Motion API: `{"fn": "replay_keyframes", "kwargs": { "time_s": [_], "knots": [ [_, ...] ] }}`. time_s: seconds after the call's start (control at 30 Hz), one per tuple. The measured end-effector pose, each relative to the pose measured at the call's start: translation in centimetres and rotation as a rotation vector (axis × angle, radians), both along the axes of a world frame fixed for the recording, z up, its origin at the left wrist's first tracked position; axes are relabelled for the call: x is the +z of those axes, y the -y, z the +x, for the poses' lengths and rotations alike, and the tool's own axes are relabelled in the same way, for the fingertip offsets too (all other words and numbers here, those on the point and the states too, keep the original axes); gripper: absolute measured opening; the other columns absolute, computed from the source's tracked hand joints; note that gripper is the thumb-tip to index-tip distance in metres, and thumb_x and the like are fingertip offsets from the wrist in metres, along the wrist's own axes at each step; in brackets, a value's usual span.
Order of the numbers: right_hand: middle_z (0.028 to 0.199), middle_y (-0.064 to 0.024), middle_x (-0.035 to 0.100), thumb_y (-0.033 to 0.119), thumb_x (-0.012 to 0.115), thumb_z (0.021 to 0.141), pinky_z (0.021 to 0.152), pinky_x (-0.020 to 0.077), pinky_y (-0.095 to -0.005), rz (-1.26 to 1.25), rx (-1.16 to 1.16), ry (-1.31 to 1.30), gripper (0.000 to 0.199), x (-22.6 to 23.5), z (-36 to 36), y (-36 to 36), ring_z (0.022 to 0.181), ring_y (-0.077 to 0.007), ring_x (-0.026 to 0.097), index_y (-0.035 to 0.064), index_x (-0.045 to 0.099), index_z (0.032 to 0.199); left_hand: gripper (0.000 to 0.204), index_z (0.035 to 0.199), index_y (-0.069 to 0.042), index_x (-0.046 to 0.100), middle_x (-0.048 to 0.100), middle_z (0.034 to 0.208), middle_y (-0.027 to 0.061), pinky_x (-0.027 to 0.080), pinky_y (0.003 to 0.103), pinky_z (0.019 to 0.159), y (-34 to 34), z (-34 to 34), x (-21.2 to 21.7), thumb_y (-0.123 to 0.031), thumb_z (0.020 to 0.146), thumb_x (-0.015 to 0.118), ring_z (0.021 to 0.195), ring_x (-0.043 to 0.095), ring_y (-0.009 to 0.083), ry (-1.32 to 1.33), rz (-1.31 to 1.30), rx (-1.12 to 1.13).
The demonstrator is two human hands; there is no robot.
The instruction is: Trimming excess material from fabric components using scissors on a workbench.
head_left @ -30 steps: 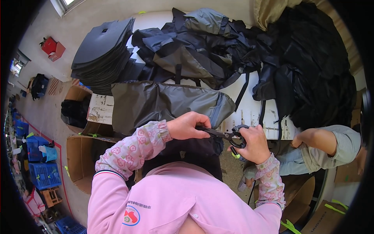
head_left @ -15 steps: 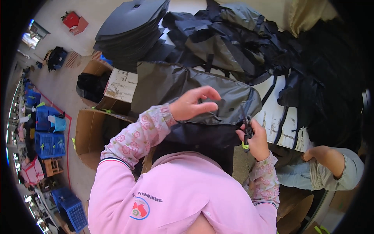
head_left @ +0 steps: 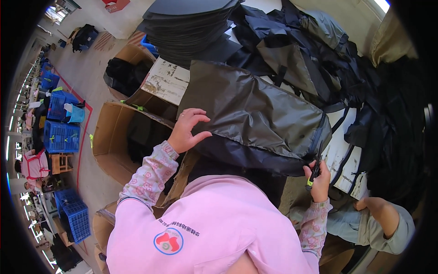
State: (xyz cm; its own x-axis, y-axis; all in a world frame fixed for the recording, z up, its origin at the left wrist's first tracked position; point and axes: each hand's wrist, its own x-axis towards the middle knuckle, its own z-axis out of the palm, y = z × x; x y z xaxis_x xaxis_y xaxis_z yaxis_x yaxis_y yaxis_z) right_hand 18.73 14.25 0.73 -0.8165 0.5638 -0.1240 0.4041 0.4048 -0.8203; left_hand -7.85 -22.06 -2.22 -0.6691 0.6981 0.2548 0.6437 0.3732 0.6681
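A dark grey-green fabric bag piece (head_left: 255, 107) lies across the white table, with a black fabric part (head_left: 251, 153) along its near edge. My left hand (head_left: 188, 130) hovers at the left end of the piece, fingers curved and apart, holding nothing. In my right hand (head_left: 320, 180) is a pair of black scissors (head_left: 315, 171) with a yellow-green bit at the handle. Their blades point away from me beside the right end of the piece. My fingers partly hide the handles.
Stacked black sheets (head_left: 187, 34) stand at the back, beside a heap of dark fabric (head_left: 292, 59). Open cardboard boxes (head_left: 107, 137) holding dark material are at my left. A co-worker's bent arm (head_left: 383, 219) is at the right. Blue crates (head_left: 61, 137) stand on the floor farther left.
My left hand has moved left, off the middle of the fabric piece to its left end. The right hand still holds the scissors, now slightly lower and farther right. The view has shifted.
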Motion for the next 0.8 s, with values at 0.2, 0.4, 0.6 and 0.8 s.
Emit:
{"fn": "replay_keyframes", "kwargs": {
  "time_s": [0.2,0.4,0.6,0.8],
  "knots": [
    [0.07,0.0027,0.048,0.007,0.078,0.078,0.059,0.0371,-0.0239,0.018,0.018,0.012,0.026,-0.1,-0.3,0.8,0.064,-0.0072,0.043,0.0036,0.054,0.085,0.055,0.126,-0.016,0.059,0.054,0.128,0.0138,0.043,0.044,0.098,-2.8,2.0,-1.5,-0.011,0.074,0.075,0.115,0.054,0.0324,-0.219,-0.292,-0.089],
    [0.076,0.0009,0.055,0.013,0.08,0.077,0.064,0.0403,-0.0245,-0.074,0.031,0.03,0.027,2.8,-1.6,1.5,0.068,-0.0089,0.048,0.0029,0.059,0.092,0.037,0.109,-0.005,0.066,0.063,0.098,0.0066,0.049,0.029,0.08,2.1,-2.3,1.1,0.008,0.077,0.053,0.091,0.062,0.0171,0.206,0.21,0.237],
    [0.078,0.0018,0.055,0.016,0.078,0.08,0.065,0.0403,-0.0243,0.055,0.026,-0.09,0.027,2.2,-2.8,-0.5,0.069,-0.0089,0.049,0.0028,0.06,0.096,0.026,0.113,-0.003,0.055,0.062,0.106,0.0108,0.058,0.034,0.077,17.7,-12.9,13.1,0.001,0.092,0.039,0.092,0.065,0.0215,0.184,1.088,0.811],
    [0.076,0.0021,0.055,0.015,0.08,0.078,0.064,0.0418,-0.0257,0.051,0.077,-0.102,0.029,2.4,-7.2,2.5,0.068,-0.0094,0.049,0.0031,0.06,0.096,0.025,0.117,0.0,0.049,0.059,0.113,0.0197,0.058,0.046,0.088,24.9,-26.0,16.9,0.003,0.092,0.048,0.099,0.064,0.033,-0.136,1.252,0.775]
  ]
}}
